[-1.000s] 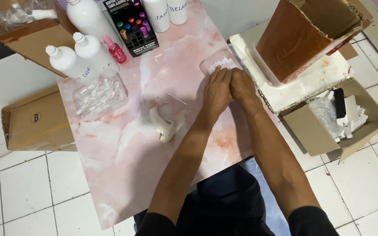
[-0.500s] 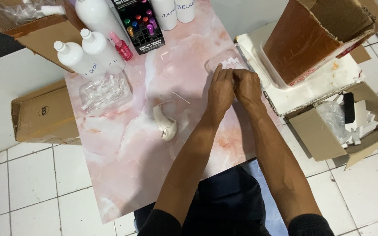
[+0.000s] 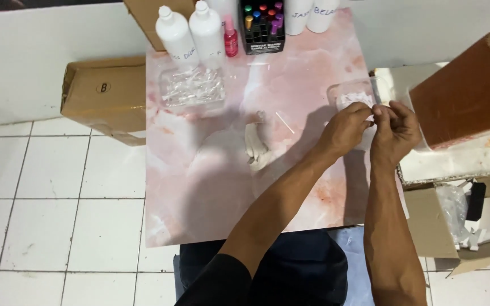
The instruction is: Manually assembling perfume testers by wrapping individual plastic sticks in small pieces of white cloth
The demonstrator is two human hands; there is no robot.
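My left hand (image 3: pixel 344 131) and my right hand (image 3: pixel 397 133) meet at the fingertips over the right edge of a pink marbled table (image 3: pixel 211 192). Together they pinch a small white piece (image 3: pixel 372 117). Just beyond them lies a clear plastic container (image 3: pixel 348 95) with white bits in it. A white funnel-like object (image 3: pixel 254 145) and a thin stick (image 3: pixel 284 122) lie on the table to the left of my left hand.
At the table's far end stand two white bottles (image 3: pixel 176 33), a small pink bottle (image 3: pixel 231 38), a black box of coloured vials (image 3: pixel 262 27) and a clear tray of small tubes (image 3: pixel 193 88). Cardboard boxes sit left (image 3: pixel 106 93) and right (image 3: pixel 472 90); an open carton (image 3: pixel 426 226) is lower right.
The view has swung left, so table and hands sit further right in frame. My hands stay by the clear container, now slightly apart with only the fingertips together.
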